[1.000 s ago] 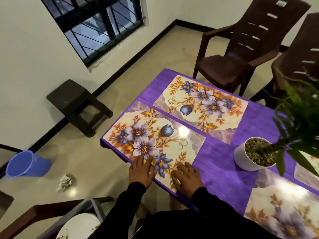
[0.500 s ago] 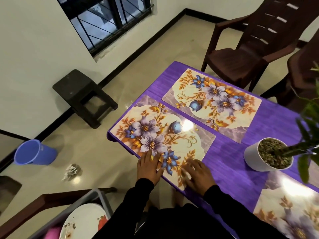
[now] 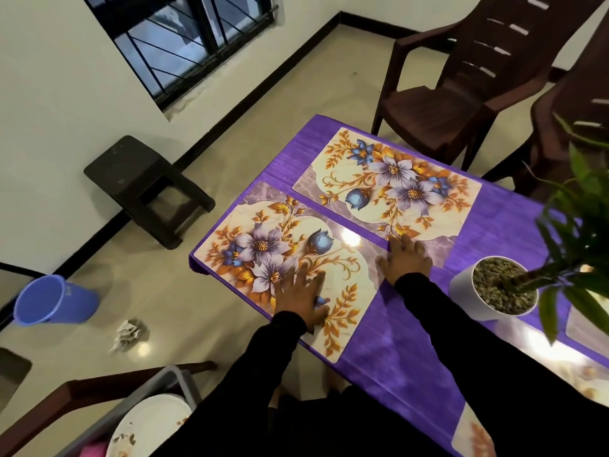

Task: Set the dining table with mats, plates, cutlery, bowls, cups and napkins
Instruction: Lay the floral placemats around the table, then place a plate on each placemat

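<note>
Two floral place mats lie side by side on the purple table (image 3: 405, 351). My left hand (image 3: 301, 296) rests flat, fingers spread, on the near mat (image 3: 263, 252) close to the table's front edge. My right hand (image 3: 407, 258) lies flat where the near mat's right end meets the corner of the far mat (image 3: 389, 179). Neither hand holds anything. More mats (image 3: 560, 354) show at the right, partly hidden by my sleeve. A white plate (image 3: 148, 427) sits in a grey tub (image 3: 164, 384) at the lower left.
A white pot with a green plant (image 3: 494, 288) stands on the table right of my right hand. Brown chairs (image 3: 461, 84) stand behind the table. A black stool (image 3: 145, 186), a blue bucket (image 3: 52, 301) and crumpled paper (image 3: 130, 333) are on the floor at left.
Both hands have slid away from the near mat's front edge. The right hand moved furthest, up to the gap between the two mats. The camera moved closer.
</note>
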